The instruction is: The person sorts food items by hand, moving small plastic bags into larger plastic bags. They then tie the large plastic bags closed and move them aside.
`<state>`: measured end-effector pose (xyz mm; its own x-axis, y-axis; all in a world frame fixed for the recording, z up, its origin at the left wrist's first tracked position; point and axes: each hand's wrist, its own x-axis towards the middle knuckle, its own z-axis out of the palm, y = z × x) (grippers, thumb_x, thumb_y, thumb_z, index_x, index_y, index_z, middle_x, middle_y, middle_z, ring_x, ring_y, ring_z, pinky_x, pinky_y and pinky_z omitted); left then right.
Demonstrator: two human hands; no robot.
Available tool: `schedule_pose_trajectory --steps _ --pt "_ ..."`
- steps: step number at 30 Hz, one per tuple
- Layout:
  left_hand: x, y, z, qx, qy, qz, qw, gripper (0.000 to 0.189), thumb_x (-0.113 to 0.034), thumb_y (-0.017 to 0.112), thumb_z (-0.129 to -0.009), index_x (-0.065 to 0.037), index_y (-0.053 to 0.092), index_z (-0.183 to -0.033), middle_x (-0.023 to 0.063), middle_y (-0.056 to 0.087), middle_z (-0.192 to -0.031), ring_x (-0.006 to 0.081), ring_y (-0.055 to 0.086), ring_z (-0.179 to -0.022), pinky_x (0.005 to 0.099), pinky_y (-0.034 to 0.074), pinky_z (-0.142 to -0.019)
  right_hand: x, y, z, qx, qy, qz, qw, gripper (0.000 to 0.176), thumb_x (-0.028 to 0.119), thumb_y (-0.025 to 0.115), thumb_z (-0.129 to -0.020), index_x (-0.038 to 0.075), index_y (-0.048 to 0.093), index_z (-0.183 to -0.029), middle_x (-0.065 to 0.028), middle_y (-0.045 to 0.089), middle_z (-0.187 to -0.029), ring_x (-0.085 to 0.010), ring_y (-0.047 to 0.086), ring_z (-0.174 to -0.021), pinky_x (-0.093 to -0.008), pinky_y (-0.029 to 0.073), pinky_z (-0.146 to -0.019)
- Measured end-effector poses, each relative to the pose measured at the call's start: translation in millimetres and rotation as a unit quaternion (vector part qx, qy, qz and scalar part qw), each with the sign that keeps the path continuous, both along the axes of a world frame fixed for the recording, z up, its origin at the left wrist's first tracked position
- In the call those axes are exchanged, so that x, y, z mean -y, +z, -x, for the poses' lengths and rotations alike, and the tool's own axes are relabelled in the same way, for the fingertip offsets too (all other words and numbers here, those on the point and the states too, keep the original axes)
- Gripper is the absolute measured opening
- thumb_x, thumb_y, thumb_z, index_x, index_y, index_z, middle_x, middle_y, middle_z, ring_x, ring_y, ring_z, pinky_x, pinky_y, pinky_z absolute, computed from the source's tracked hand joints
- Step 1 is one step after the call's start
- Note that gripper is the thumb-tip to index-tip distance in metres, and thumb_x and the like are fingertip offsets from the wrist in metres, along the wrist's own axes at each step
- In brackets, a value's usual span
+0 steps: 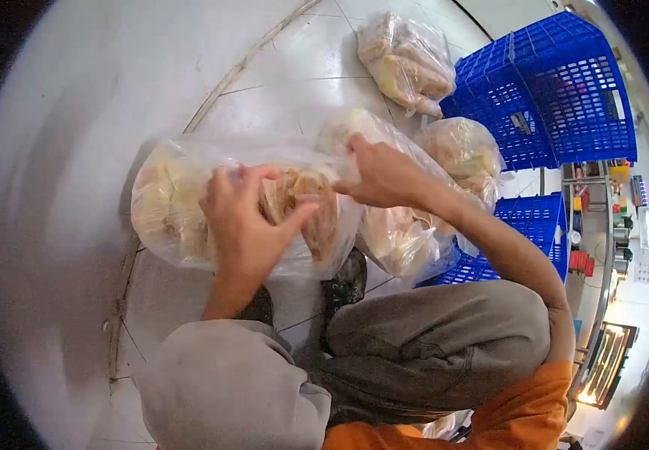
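A clear plastic bag [167,247] lies on the floor before me, with pale yellow produce in its left part. Brown, rough root-like pieces [317,225] show at its right part; their exact kind cannot be made out. Over the bag is my left hand [245,225], slightly blurred, its thumb spread away from its bent fingers beside the brown pieces. My right hand [388,172] is closed at the bag's right side, index finger bent, pinching the thin plastic. Just beyond it lies another filled clear bag [399,232], partly covered by my right forearm.
Another bag of produce [410,67] lies farther off on the tiles, and a rounder one [463,150] sits near a blue plastic crate [542,90]. A second blue crate [534,225] stands by my right arm. Metal shelving [602,225] holds goods at the right.
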<state>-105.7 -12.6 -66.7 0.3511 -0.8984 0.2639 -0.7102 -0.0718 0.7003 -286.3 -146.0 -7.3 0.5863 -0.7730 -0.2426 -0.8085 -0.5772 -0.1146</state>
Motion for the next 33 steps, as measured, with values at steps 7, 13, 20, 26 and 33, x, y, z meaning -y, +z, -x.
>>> schedule_pose_trajectory --steps 7,13,20,26,33 --pt "-17 89 -135 -0.469 0.001 0.095 0.878 0.034 -0.029 0.06 -0.099 -0.009 0.059 -0.127 0.0055 0.058 -0.117 0.0068 0.044 -0.073 0.0213 0.036 -0.061 37 48 20 -0.092 0.01 -0.112 0.989 0.032 0.024 0.061 -0.088 -0.007 0.068 -0.089 -0.0209 0.069 -0.087 -0.0327 0.07 -0.074 -0.0444 0.058 -0.065" --pt "-16 182 -156 -0.481 -0.091 0.091 0.867 0.049 -0.036 0.047 -0.105 -0.006 0.044 -0.144 0.0158 0.055 -0.12 0.0094 0.04 -0.07 0.0211 0.037 -0.063 42 114 18 0.383 -0.187 -0.258 0.867 0.025 0.015 0.061 -0.092 -0.006 0.067 -0.103 -0.009 0.069 -0.09 -0.018 0.068 -0.08 -0.0345 0.059 -0.07" --pt "-5 161 -156 -0.419 -0.056 0.035 0.905 0.052 -0.034 0.056 -0.099 -0.006 0.049 -0.143 0.0118 0.052 -0.118 0.0049 0.036 -0.067 0.0189 0.033 -0.064 55 197 19 0.609 -0.028 0.124 0.783 0.023 0.02 0.064 -0.097 0.001 0.064 -0.109 -0.0113 0.064 -0.08 -0.0148 0.06 -0.067 -0.0224 0.05 -0.067" --pt "-13 149 -147 -0.365 -0.026 0.078 0.927 0.056 -0.035 0.056 -0.099 -0.007 0.047 -0.146 0.0149 0.054 -0.126 0.0055 0.034 -0.066 0.0198 0.032 -0.065 -46 47 -19 0.268 0.404 0.068 0.872 0.06 0.049 0.076 -0.077 0.005 0.065 -0.118 -0.0209 0.048 -0.138 -0.0355 0.044 -0.132 -0.0442 0.039 -0.111" --pt "-20 153 -165 -0.371 -0.1 0.022 0.923 0.057 -0.037 0.053 -0.1 -0.006 0.045 -0.148 0.0139 0.054 -0.134 0.007 0.045 -0.079 0.0191 0.035 -0.068 -3 47 6 0.089 0.458 0.095 0.879 0.055 0.046 0.064 -0.093 0.008 0.055 -0.055 -0.0101 0.056 -0.052 -0.0287 0.059 -0.049 -0.04 0.048 -0.049"
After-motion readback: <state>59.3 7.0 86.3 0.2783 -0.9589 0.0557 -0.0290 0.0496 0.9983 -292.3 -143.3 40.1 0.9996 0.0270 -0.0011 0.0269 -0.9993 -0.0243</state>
